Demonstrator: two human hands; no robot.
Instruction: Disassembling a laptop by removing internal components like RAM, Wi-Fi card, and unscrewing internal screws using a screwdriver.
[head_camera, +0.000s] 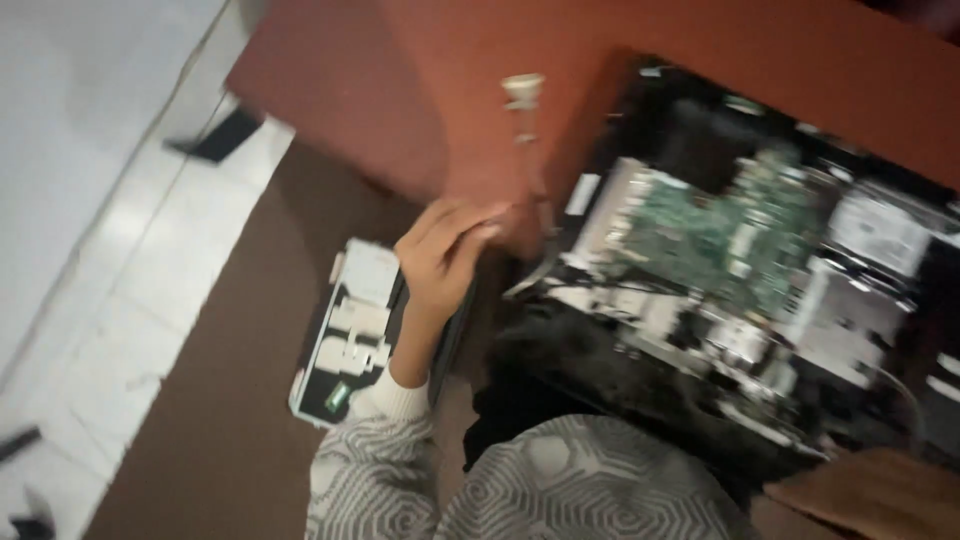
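Note:
The view is blurred by motion. My left hand (446, 252) reaches out of a grey patterned sleeve (372, 470), fingers together and curled at the edge of the reddish table (420, 90). It lies over a thin dark panel (452, 335) and a flat white and black part (350, 335) on the brown floor mat; whether it grips either is unclear. To its right an opened black device (700, 140) shows a green circuit board (740, 225) and metal parts. A blurred brown shape at the lower right corner (870, 492) looks like my right hand.
A thin pale tool or cable with a whitish cap (523, 90) lies on the table just above my left hand. White floor tiles (90, 250) fill the left side, with small dark objects (215, 138) on them. A brown mat (230, 400) covers the floor below the table.

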